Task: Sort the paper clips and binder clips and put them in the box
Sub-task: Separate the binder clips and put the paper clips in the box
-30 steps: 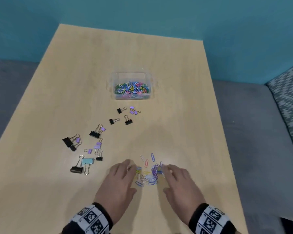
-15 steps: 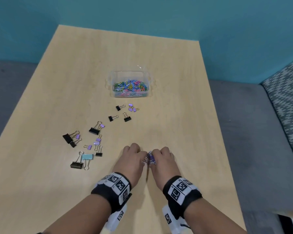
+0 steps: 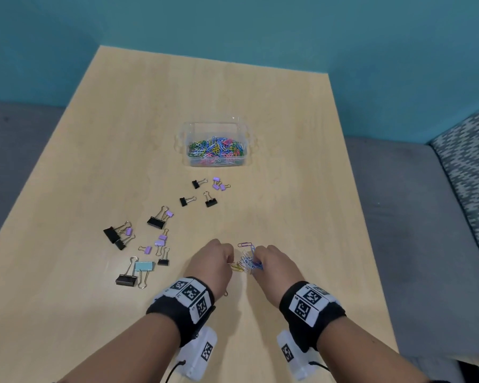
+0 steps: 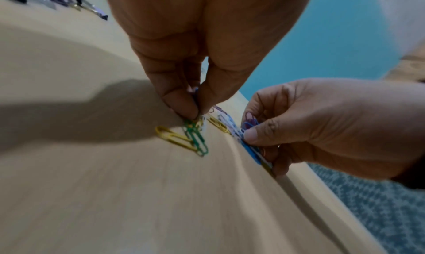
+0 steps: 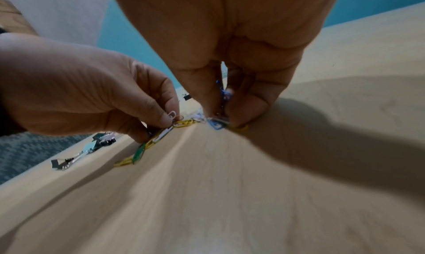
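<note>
A loose bunch of paper clips (image 3: 246,262) is gathered between the two hands near the front edge of the table (image 3: 302,217). The left hand (image 3: 212,262) is seen with thumb and fingers curled, pinching a few green and yellow clips (image 4: 194,136) whose lower ends touch the wood; the right hand (image 3: 273,268) is likewise curled, its thumb and fingers closed on a blue and purple cluster (image 4: 249,129). The hands sit just beside each other, the bunch bridging the gap between them.

The clear box (image 3: 215,145) — already holding a bed of coloured paper clips — lies at about 12 o'clock from the hands, well apart from them, a shade toward 11 o'clock. Its long axis is laid across the table, from 9 to 3 o'clock, so a broad side is presented to the hands. By the head view the left hand is judged marginally nearer to it, though the difference is slight.

Between hands and box, small black and purple binder clips (image 3: 205,192) are scattered at about 11 to 12 o'clock; larger ones, with a light blue one (image 3: 143,266), are spread toward 9 and 10 o'clock of the left hand.

The carry would therefore be made straight ahead over the near binder clips — a loosely held clip could well be dropped among them.
</note>
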The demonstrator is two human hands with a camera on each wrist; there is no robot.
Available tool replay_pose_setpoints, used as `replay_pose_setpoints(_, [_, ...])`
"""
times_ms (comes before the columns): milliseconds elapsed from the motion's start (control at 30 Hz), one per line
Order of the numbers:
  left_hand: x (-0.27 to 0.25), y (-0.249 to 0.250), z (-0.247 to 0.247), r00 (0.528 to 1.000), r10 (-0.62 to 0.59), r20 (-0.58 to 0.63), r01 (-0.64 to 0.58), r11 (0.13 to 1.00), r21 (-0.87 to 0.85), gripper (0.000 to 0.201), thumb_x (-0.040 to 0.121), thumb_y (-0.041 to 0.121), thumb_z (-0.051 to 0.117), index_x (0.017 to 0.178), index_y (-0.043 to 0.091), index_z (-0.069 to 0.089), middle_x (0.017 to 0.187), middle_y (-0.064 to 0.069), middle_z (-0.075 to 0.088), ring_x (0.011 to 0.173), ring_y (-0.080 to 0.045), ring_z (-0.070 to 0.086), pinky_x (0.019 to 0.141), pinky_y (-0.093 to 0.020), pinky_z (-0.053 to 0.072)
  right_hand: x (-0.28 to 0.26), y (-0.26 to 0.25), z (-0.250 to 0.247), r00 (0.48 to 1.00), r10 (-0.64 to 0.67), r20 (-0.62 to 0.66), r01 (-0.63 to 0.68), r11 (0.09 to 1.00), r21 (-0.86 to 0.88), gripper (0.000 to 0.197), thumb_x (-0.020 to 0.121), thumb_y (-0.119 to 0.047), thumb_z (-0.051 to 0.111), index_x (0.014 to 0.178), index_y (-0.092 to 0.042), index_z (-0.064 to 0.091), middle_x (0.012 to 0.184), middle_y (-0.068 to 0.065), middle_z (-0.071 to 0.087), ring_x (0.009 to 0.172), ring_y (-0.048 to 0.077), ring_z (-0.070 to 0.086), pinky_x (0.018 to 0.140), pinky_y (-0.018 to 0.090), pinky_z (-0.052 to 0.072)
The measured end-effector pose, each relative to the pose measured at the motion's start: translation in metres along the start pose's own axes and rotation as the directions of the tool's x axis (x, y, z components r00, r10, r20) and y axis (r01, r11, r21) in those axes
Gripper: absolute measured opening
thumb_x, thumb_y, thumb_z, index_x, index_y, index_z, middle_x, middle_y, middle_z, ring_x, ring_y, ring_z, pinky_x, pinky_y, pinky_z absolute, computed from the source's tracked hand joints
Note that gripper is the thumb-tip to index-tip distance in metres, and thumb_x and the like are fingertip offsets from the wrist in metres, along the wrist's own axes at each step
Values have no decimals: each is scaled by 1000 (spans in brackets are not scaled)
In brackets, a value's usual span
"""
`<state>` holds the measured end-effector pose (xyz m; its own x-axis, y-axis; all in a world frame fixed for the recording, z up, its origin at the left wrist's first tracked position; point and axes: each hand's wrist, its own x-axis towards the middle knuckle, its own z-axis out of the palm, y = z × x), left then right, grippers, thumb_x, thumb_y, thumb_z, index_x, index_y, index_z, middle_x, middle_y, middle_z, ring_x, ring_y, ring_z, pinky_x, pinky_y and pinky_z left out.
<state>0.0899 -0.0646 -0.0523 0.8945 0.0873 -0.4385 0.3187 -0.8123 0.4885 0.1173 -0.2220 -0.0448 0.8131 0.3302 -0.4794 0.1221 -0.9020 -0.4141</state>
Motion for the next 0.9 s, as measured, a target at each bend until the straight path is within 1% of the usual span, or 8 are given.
replay_pose_setpoints(133, [1, -3, -7, 999, -39, 37, 43, 992, -115, 21, 79, 5, 49, 75, 22, 61, 88, 2, 56, 78, -19, 57, 65, -26, 45, 4, 4, -4, 997, 61, 38, -67, 985, 161, 7, 82, -13, 56, 82, -19, 51, 84, 1, 54, 72, 23, 52, 64, 34, 46])
replay_pose_setpoints(200, [0, -7, -11, 995, -80, 66, 95, 960, -262, 22, 74, 4, 51, 69, 22, 62, 77, 3, 60, 69, -19, 62, 63, -28, 50, 4, 7, -6, 989, 125, 84, -146, 933, 329, 9, 80, -12, 59, 79, -19, 53, 73, -1, 54, 61, 21, 51, 61, 35, 52])
replay_pose_setpoints(300, [-3, -8, -23, 975, -163, 151, 222, 766, -603, 25, 71, -7, 54, 62, 15, 63, 56, -4, 58, 50, -21, 61, 60, -36, 54, 5, 10, -13, 970, 167, 175, -239, 778, 580, 13, 82, -7, 60, 74, -16, 53, 65, 2, 51, 51, 22, 47, 54, 33, 48])
replay_pose_setpoints(400, [1, -7, -43, 959, -189, 213, 284, 587, -758, 16, 77, -11, 60, 71, 4, 64, 61, -9, 59, 51, -23, 61, 65, -41, 51, 8, 5, -34, 971, 106, 216, -231, 663, 712, 13, 79, -9, 64, 72, -16, 55, 56, 5, 54, 51, 26, 55, 54, 32, 44])
replay_pose_setpoints(500, [14, -4, -71, 966, -182, 182, 248, 463, -851, 16, 78, -12, 62, 72, 4, 63, 62, -12, 56, 50, -24, 60, 56, -30, 39, 23, -8, -63, 982, 49, 184, -175, 609, 774, 15, 84, -1, 64, 77, -11, 56, 55, 9, 53, 45, 22, 54, 42, 22, 39])
replay_pose_setpoints(600, [37, 5, -107, 978, -185, 93, 157, 372, -915, 18, 78, -15, 61, 72, 2, 60, 68, -14, 55, 51, -19, 56, 47, -24, 50, 48, -30, -100, 997, -12, 82, -63, 523, 850, 16, 85, 8, 62, 77, -6, 56, 58, 10, 49, 47, 20, 49, 43, 25, 47])
replay_pose_setpoints(767, [92, 18, -166, 970, -226, -87, 4, 374, -928, 22, 78, -16, 62, 71, 4, 58, 68, -9, 54, 47, -13, 56, 53, -22, 57, 111, -76, -154, 995, -44, -85, 95, 543, 834, 21, 85, 6, 63, 76, -10, 53, 58, 1, 52, 45, 14, 49, 45, 26, 51])
replay_pose_setpoints(900, [133, 26, -193, 944, -274, -185, -50, 434, -899, 20, 80, -11, 63, 70, 7, 59, 72, -10, 58, 50, -16, 58, 58, -27, 58, 156, -110, -177, 989, -1, -151, 122, 595, 794, 21, 85, 2, 64, 75, -13, 52, 67, 9, 55, 46, 17, 51, 46, 28, 53])
